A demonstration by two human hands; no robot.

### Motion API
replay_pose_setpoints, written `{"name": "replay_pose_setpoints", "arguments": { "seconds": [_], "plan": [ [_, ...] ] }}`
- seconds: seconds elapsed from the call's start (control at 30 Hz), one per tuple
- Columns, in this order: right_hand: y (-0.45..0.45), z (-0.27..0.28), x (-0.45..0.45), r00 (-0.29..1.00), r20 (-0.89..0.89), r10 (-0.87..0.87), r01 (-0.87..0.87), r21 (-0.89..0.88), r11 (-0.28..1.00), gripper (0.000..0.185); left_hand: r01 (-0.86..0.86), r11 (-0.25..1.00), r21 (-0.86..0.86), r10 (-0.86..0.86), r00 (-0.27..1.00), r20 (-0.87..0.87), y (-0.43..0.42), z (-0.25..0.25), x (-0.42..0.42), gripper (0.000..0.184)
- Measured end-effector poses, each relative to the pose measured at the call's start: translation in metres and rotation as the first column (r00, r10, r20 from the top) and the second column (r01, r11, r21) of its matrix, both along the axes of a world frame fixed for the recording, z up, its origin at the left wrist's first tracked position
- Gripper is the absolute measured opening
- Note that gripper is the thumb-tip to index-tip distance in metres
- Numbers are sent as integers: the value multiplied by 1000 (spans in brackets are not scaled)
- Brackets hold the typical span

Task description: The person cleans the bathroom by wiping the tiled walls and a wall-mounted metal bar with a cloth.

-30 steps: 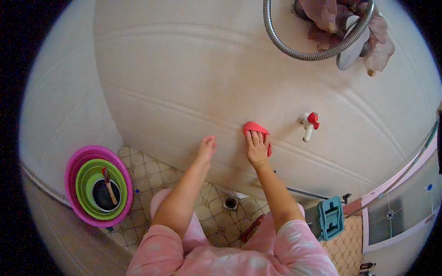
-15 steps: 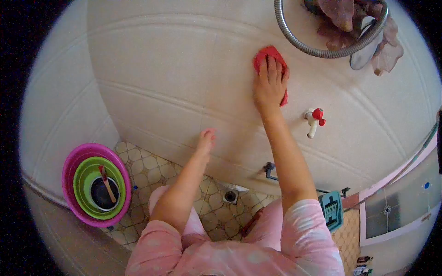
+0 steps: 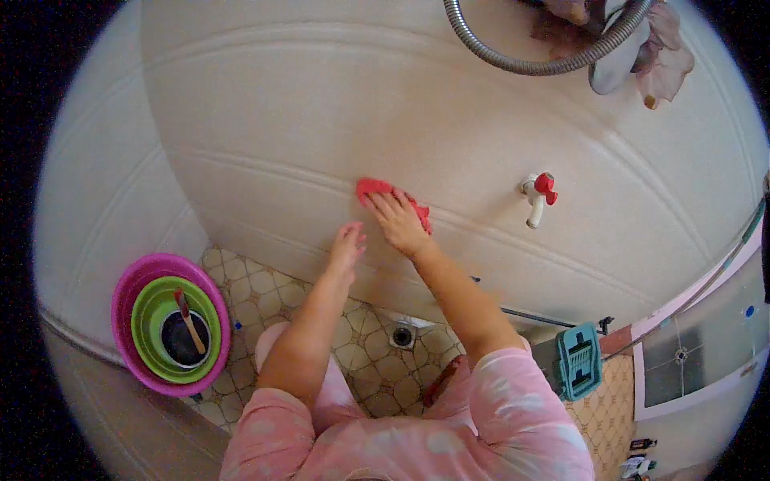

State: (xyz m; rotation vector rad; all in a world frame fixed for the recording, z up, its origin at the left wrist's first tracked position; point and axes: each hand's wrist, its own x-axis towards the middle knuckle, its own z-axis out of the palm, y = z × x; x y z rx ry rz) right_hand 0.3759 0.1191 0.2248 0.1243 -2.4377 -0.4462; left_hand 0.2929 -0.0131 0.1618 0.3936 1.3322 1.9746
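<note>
My right hand [image 3: 399, 222] presses a red cloth [image 3: 375, 188] flat against the cream wall [image 3: 281, 112], its fingers spread over the fabric. Parts of the cloth show above the fingertips and along the hand's right side. Lower and to the left, my left hand [image 3: 347, 244] hangs in front of the wall, loosely bent and holding nothing. A small gap separates it from the right hand. To the right of both hands, a white tap [image 3: 535, 210] with a red handle [image 3: 545, 187] sticks out of the wall.
Stacked basins, a pink one [image 3: 128, 353] outside a green one [image 3: 143, 321], stand at left with a brush [image 3: 191, 322] inside. A metal shower hose [image 3: 521, 66] loops above. A floor drain [image 3: 402, 337] lies below. A teal lidded bin [image 3: 579, 362] stands at right.
My right hand has slid the red cloth down and to the left along the wall, closer to my left hand. The left hand has barely moved. The view has shifted slightly.
</note>
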Motion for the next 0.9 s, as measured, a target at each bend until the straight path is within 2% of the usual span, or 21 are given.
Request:
{"name": "replay_pose_setpoints", "arguments": {
  "seconds": [0.1,0.2,0.33,0.43,0.53,0.63,0.73,0.8,0.9],
  "plan": [
    [-6,-3,18,991,127,-39,43,-28,999,54,9,1000,4,-10,1000,23,2,0,0,31],
    [-2,22,39,989,47,-139,143,-96,985,52,-2,1000,13,1,999,41,11,-12,-5,31],
    [19,38,86,872,-241,-426,401,-146,904,45,15,1000,5,-15,999,52,7,-9,-5,35],
    [33,31,110,747,-422,-513,482,-187,856,45,43,999,26,-45,998,52,3,-8,-4,37],
    [44,20,101,739,-474,-479,452,-178,874,47,42,998,53,-47,996,79,-2,-7,-6,38],
    [35,19,65,690,-525,-498,415,-277,867,52,16,999,47,-20,996,85,-7,-3,-10,39],
    [25,24,31,772,-514,-374,330,-178,927,50,-23,1000,2,23,995,94,-10,2,-13,40],
    [6,31,2,822,-446,-354,315,-162,935,44,-58,998,-37,61,993,99,-6,5,-11,42],
    [-16,34,-42,912,-316,-260,214,-174,961,43,-118,993,0,118,990,81,-3,9,-5,32]
  ]
}}
